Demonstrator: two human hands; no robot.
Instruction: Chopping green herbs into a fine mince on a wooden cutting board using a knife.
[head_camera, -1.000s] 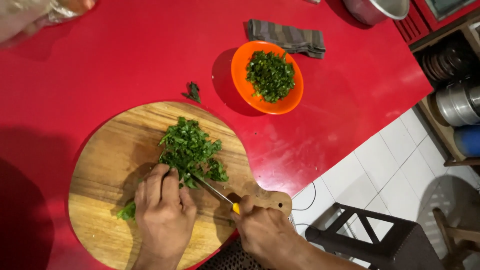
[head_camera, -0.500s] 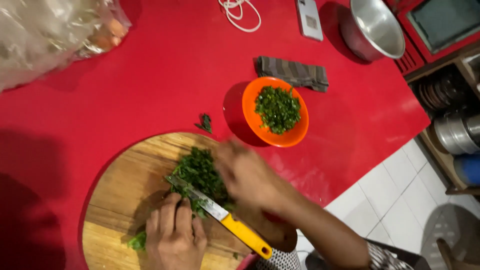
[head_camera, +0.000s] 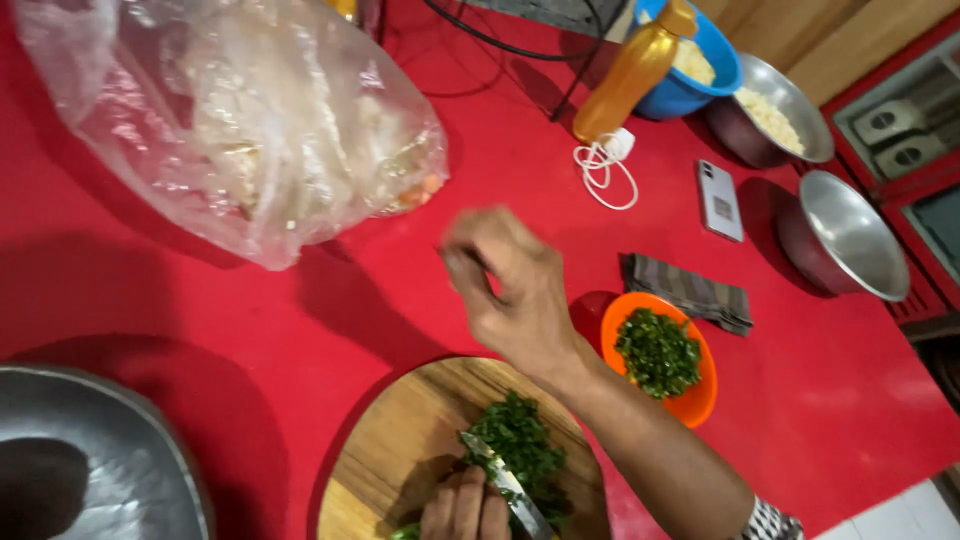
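My right hand (head_camera: 512, 292) hovers blurred above the red table (head_camera: 400, 300), fingers loosely apart and pointing towards a clear plastic bag (head_camera: 240, 120); nothing is in it. My left hand (head_camera: 463, 510) sits at the bottom edge on a round wooden cutting board (head_camera: 400, 450), fingers curled down on a bunch of chopped green herbs (head_camera: 520, 440). A knife blade (head_camera: 498, 482) lies on the board against those fingers, with its handle out of view. To the right, an orange bowl (head_camera: 695, 400) holds chopped greens.
A large metal pan (head_camera: 100, 470) sits at bottom left. At the back right are a folded dark cloth (head_camera: 690, 290), a phone (head_camera: 720, 200), two steel bowls (head_camera: 850, 235), a blue bowl (head_camera: 710, 75), an amber bottle (head_camera: 630, 75) and a white cable (head_camera: 605, 170).
My right hand let go of the knife, which now lies on the board, and rose up and left towards the bag. The view tilted up the table. My left hand stayed on the herbs.
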